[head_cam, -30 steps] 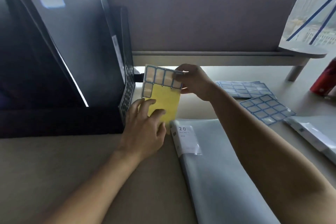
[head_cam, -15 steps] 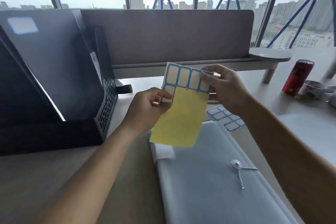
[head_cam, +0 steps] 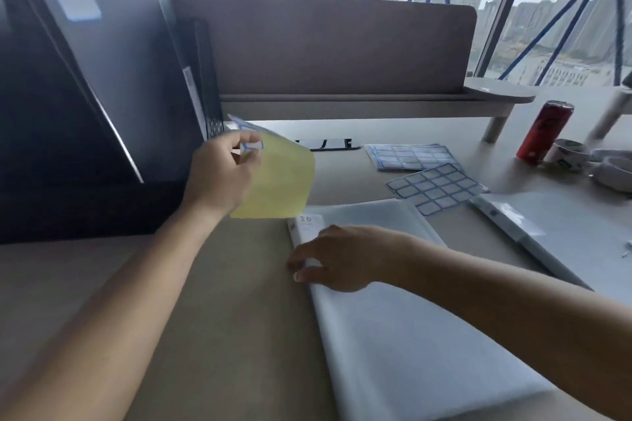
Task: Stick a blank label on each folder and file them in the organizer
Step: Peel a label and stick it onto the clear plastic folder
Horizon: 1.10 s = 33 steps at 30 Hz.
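Note:
My left hand (head_cam: 222, 178) pinches a yellow label sheet (head_cam: 280, 184) by its upper left corner, where blue-bordered blank labels remain; it hangs above the table beside the black mesh organizer (head_cam: 213, 85). A translucent folder (head_cam: 403, 345) lies flat in front of me. My right hand (head_cam: 342, 258) is on its left spine edge, thumb and fingers curled at the white insert. Whether a label sits under those fingers is hidden. Dark folders (head_cam: 119, 85) stand in the organizer, the front one bearing a label (head_cam: 78, 5).
Two more label sheets (head_cam: 410, 155) (head_cam: 436, 186) lie at the back right. Another translucent folder (head_cam: 554, 236) lies to the right. A phone (head_cam: 325, 144), a red can (head_cam: 543, 130) and tape rolls (head_cam: 567, 155) are near the desk partition (head_cam: 342, 51).
My right hand let go of the label sheet and dropped onto the folder's left edge. My left hand now holds the sheet alone, carried left towards the organizer.

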{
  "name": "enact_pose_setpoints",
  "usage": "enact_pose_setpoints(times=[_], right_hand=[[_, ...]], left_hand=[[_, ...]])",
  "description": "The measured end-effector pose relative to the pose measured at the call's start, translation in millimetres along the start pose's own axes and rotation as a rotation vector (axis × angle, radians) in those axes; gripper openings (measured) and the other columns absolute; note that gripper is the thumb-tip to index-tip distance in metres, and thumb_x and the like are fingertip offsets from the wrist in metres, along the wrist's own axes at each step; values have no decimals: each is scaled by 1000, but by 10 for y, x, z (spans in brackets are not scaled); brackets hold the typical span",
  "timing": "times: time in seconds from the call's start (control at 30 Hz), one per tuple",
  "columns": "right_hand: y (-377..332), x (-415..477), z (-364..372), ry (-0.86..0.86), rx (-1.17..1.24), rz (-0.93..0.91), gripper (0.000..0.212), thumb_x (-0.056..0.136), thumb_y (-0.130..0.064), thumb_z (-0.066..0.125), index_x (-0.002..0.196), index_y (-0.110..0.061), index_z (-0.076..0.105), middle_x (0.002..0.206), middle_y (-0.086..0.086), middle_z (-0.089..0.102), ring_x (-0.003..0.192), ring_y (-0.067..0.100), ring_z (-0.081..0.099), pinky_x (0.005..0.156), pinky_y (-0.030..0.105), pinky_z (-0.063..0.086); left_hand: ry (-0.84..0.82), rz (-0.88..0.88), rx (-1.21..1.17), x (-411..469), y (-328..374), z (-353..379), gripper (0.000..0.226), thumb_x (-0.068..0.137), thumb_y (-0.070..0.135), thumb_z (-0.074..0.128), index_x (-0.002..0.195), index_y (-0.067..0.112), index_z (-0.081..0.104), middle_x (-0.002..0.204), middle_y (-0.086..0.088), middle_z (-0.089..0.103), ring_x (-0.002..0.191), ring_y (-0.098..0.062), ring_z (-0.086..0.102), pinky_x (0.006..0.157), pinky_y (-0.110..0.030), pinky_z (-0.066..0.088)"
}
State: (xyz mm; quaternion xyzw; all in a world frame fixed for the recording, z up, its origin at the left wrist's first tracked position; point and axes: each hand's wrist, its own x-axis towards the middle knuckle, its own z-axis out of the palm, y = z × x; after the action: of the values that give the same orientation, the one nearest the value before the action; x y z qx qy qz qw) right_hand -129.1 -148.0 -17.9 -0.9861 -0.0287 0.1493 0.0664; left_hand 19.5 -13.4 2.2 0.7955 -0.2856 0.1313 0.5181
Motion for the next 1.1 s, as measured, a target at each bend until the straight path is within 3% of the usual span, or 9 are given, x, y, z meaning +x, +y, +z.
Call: enact_pose_setpoints(times=[0.13,0.2,0.27,0.43,0.6,0.8,0.93,1.0,1.1], right_hand=[[-142,15,21,23,-182,17,42,96,-59,43,123,-28,51,116,6,62,109,30,59,91,45,52],[-186,29,45,56,-243,10,43,96,-52,47,128,-22,45,112,11,63,103,34,62,85,42,54],[-235,51,72,55,-271,39,53,95,-46,47,138,-20,33,112,15,62,103,37,61,82,39,53],[-315,59,115,36,-187,297,75,91,-45,48,152,-25,9,124,21,42,110,44,54,78,35,43],[-420,26,93,-96,-258,393,92,88,-23,54,157,-16,-6,131,22,49,114,34,55,72,30,39],[-449,-113,-106,8,-346,384,76,82,-8,59,148,-17,21,116,17,55,100,36,63,63,34,42],[-291,-244,-761,330,-271,451,52,89,-12,49,136,-33,47,117,13,58,86,30,58,62,30,48],[-191,-356,-1124,500,-218,432,39,88,-16,46,120,-33,63,115,10,64,80,26,58,67,28,47],[-106,-574,-1525,713,-57,403,41,86,-12,48,117,-29,68,115,7,67,86,24,62,73,27,48]], left_hand=[[-90,60,71,-180,-63,-166,21,90,8,63,110,9,71,57,2,51,47,2,50,45,-5,32],[-82,88,75,-225,-107,-218,20,90,7,64,109,7,71,81,-12,62,66,-14,53,50,-2,33],[-70,85,72,-232,-184,-230,20,90,7,64,108,8,71,80,-11,63,69,-22,51,57,1,34],[-103,124,128,-210,-381,-184,25,91,12,61,114,11,69,109,2,66,72,-2,49,75,-10,35],[-95,134,101,-182,-372,-201,26,91,11,60,115,9,68,112,-1,67,71,-1,45,75,-4,33],[-93,129,70,-175,-322,-267,25,91,12,59,115,11,68,116,-2,66,88,-5,53,78,-7,35],[-35,139,58,-148,-217,-345,25,91,10,58,113,11,69,110,-3,67,83,-10,52,75,-12,35],[-16,122,46,-128,-186,-369,26,92,13,57,116,13,68,115,-3,67,95,-15,58,82,-17,37],[-8,105,33,-107,-171,-399,28,96,19,56,122,15,65,125,-3,65,112,-15,56,89,-20,37]])
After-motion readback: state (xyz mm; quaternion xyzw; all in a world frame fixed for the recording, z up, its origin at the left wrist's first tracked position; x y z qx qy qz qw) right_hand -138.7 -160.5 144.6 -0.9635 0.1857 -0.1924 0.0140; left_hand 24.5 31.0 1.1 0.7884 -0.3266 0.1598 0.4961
